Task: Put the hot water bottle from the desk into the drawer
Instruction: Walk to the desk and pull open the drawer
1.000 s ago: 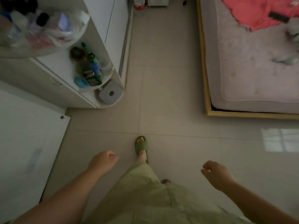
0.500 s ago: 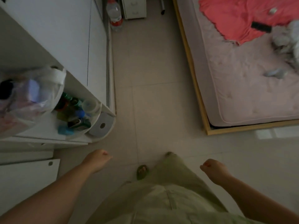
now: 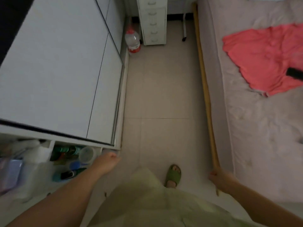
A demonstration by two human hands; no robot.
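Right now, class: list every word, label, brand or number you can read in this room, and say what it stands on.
None can be read.
Water bottle: red label, print too blurred.
Shelf bottles: labels too small and blurred.
Drawer unit: no writing visible.

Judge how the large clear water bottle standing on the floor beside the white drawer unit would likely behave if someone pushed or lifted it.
The water bottle looks big and mostly full, so it is probably heavy. It stands upright on a broad base, so a low push would likely slide it across the smooth floor tiles rather than tip it. Its clear plastic walls may flex.
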